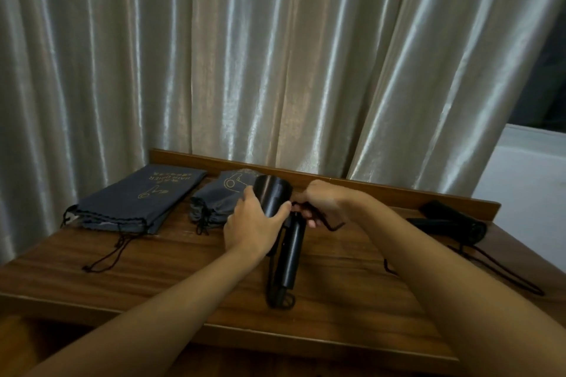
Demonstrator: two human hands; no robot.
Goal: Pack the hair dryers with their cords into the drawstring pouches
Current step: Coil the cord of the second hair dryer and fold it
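Note:
A black hair dryer (pixel 291 251) is held over the middle of the wooden table (pixel 153 269), its handle pointing toward me. My left hand (pixel 252 225) grips its barrel from the left. My right hand (pixel 318 203) pinches the black cord (pixel 324 223) just right of the barrel; more cord loops hang by the handle's lower end. A flat dark grey drawstring pouch (pixel 144 199) with gold print lies at the back left. A second, bulging pouch (pixel 219 199) lies beside it, partly behind the dryer. Another black hair dryer (pixel 450 222) lies at the back right with its cord trailing.
A raised wooden lip (pixel 382 190) runs along the table's back edge. Pale shiny curtains (pixel 245 55) hang right behind it. The second dryer's cord (pixel 502 269) stretches toward the table's right edge. Pouch drawstrings (pixel 107 254) trail over the left part of the table.

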